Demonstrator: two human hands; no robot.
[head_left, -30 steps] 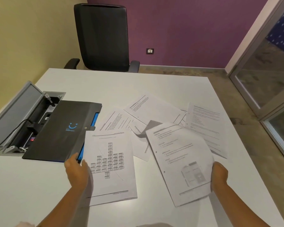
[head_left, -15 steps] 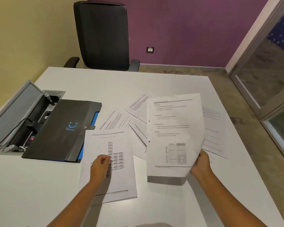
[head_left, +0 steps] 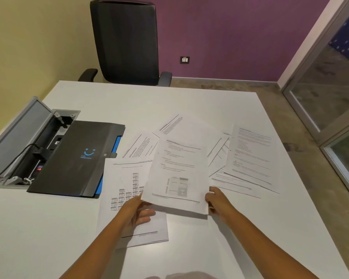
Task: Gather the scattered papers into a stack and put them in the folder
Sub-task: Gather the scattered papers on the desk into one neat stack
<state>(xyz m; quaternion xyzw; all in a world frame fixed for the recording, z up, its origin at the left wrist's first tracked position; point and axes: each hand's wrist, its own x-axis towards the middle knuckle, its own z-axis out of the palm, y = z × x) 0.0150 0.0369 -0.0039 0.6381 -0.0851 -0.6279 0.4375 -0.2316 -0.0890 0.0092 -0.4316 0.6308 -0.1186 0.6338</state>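
Both hands hold one printed sheet (head_left: 177, 174) just above the table. My right hand (head_left: 217, 200) pinches its lower right corner, and my left hand (head_left: 136, 212) is under its lower left corner. Beneath my left hand lies a sheet with a box chart (head_left: 127, 190). Several more printed papers (head_left: 250, 156) are scattered flat to the right and behind. The black folder (head_left: 77, 160) with a blue smile mark lies shut at the left, a blue edge showing along its right side.
An open grey cable box (head_left: 18, 141) with a black cord is set into the white table (head_left: 48, 228) at the far left, partly under the folder. A black office chair (head_left: 127, 41) stands behind the table. Glass doors are at the right.
My right hand lifted a sheet off the table and carried it left over the chart sheet. My left hand left the folder's edge and now takes the sheet's lower left corner.
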